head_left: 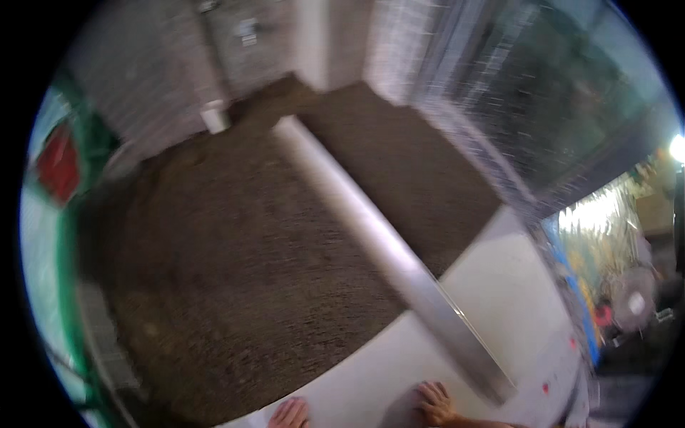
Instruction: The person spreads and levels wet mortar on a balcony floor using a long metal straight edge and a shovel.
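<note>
My left hand (pixel 289 414) rests at the bottom edge with fingers flat on a large white slab (pixel 485 278). My right hand (pixel 435 403) also lies on the slab with fingers apart, just left of the near end of a long metal straightedge (pixel 371 235). Neither hand grips anything. The straightedge slants from the slab up and left across a bed of dark, damp-looking screed (pixel 214 235). The view is smeared by motion.
Walls (pixel 143 57) border the screed, with a short white pipe (pixel 214 116) at the back. Green sheeting (pixel 71 250) and a red patch (pixel 58 164) line the left. A glass panel (pixel 542 107) stands right, beside cluttered tools (pixel 633 299) and a bright lamp (pixel 676 148).
</note>
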The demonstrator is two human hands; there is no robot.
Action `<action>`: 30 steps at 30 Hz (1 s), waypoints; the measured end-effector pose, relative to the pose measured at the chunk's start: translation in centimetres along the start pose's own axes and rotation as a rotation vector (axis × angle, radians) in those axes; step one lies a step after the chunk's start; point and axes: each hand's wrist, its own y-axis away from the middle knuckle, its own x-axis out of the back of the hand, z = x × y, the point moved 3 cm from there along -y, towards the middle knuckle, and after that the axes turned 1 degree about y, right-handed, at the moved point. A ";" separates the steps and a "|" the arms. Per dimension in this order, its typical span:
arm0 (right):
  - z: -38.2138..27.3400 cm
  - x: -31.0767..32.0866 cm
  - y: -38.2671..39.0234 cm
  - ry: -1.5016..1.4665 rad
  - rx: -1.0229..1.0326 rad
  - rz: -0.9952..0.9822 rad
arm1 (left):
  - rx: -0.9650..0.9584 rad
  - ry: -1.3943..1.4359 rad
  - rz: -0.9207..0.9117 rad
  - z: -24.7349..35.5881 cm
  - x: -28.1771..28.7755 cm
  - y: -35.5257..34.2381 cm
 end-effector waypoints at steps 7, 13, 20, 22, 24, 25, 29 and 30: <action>-2.3 0.1 1.3 0.060 -0.159 -0.274 | 0.017 -0.088 -0.070 0.9 2.4 -1.2; -2.8 7.8 -4.9 -0.133 -0.431 -0.715 | 0.425 -0.136 -0.645 6.7 9.0 -7.3; -14.3 25.9 0.8 -0.563 -0.716 -0.702 | 0.717 0.514 -0.533 22.8 22.8 -2.7; -17.0 35.0 2.9 -0.545 -0.801 -0.781 | 0.871 0.576 -0.506 27.0 26.1 1.6; -18.9 43.9 4.3 -0.523 -0.898 -0.709 | 0.819 0.159 -0.559 28.2 25.8 7.5; -19.9 47.6 7.2 -0.516 -0.976 -0.609 | 1.051 0.199 -0.618 30.0 26.7 8.4; -19.6 49.6 23.7 -0.316 -0.964 -1.036 | 1.046 0.632 -0.567 39.5 34.7 8.4; -19.7 52.1 25.1 -0.334 -1.162 -0.934 | 1.063 0.627 -0.573 40.4 35.7 8.4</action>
